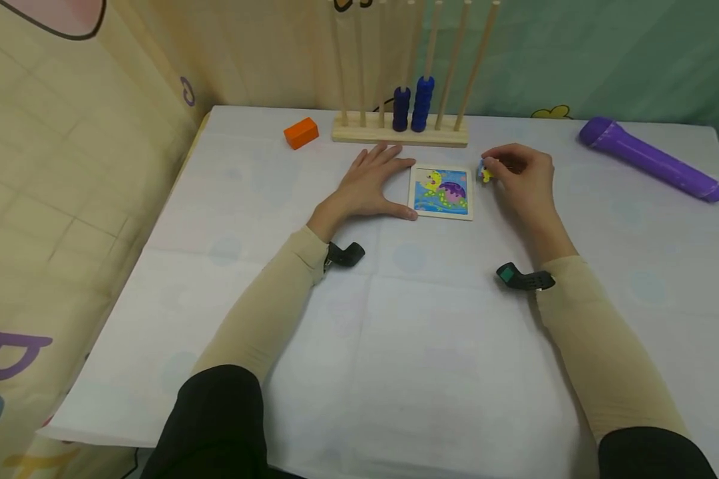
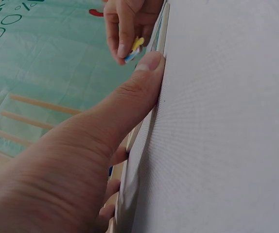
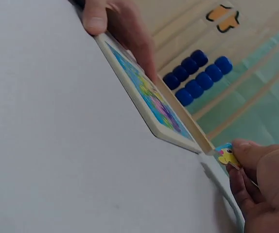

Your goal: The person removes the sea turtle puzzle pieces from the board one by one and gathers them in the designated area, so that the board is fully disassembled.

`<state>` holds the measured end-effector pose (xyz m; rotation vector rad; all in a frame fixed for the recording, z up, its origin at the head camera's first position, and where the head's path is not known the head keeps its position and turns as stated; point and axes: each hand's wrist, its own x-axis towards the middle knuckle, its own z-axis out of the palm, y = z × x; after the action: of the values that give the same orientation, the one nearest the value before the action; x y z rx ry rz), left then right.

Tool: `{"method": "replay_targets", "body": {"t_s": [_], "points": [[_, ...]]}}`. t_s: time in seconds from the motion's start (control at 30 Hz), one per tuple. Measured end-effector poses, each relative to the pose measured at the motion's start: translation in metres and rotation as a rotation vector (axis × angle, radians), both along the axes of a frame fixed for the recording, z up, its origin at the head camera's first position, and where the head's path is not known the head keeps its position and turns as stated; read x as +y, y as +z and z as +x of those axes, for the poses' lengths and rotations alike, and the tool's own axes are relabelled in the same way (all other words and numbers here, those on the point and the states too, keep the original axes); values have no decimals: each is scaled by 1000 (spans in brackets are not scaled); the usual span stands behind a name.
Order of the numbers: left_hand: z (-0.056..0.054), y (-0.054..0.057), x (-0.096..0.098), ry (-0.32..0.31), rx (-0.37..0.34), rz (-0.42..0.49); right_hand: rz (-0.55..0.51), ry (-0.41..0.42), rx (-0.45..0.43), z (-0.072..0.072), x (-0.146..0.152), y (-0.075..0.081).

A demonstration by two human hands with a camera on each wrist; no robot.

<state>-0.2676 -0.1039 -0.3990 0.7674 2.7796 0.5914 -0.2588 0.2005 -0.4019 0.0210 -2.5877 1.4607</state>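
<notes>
A small square picture puzzle (image 1: 441,193) in a pale wooden frame lies flat on the white-covered table, showing a yellow turtle with a purple shell on blue. My left hand (image 1: 374,183) is spread along its left side, the thumb at the near corner and the index finger at the far one. Just off the frame's right edge, my right hand (image 1: 522,169) pinches a small puzzle piece (image 3: 227,155) between thumb and fingers. This piece is yellow and blue with a bit of a face printed on it; the fingertips cover part of it.
Behind the puzzle stands a wooden rack (image 1: 400,136) of upright rods, two of them carrying blue beads (image 1: 422,105). An orange block (image 1: 301,133) sits to the left of the rack. At the far right lies a purple tube-like object (image 1: 653,159). Printed curtains hang behind the table.
</notes>
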Motion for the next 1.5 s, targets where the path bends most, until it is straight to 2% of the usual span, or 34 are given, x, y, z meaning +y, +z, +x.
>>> {"method": "replay_targets", "body": {"t_s": [0.17,0.43,0.53,0.67,0.77,1.0,1.33,1.5], "points": [[0,-1,-2,-7,2,-3,84,-64,-10,-1,14,-2],[-1,0,-8,-13,6,4,224,-70,96,0,12,-8],[-1,-2,-8,-12,1,9,233,-94,118,0,12,-10],[-1,-3,-8,-15,3,17,208,-147,155,0,10,-12],[-1,-3,-7,-18,9,22,181,-155,176,1,5,-10],[0,-1,-6,-19,17,14,171,-45,168,7,-19,-5],[1,-1,-5,-17,54,9,134,140,197,14,-50,-8],[-1,-4,-5,-44,63,14,171,243,178,16,-59,-11]]}}
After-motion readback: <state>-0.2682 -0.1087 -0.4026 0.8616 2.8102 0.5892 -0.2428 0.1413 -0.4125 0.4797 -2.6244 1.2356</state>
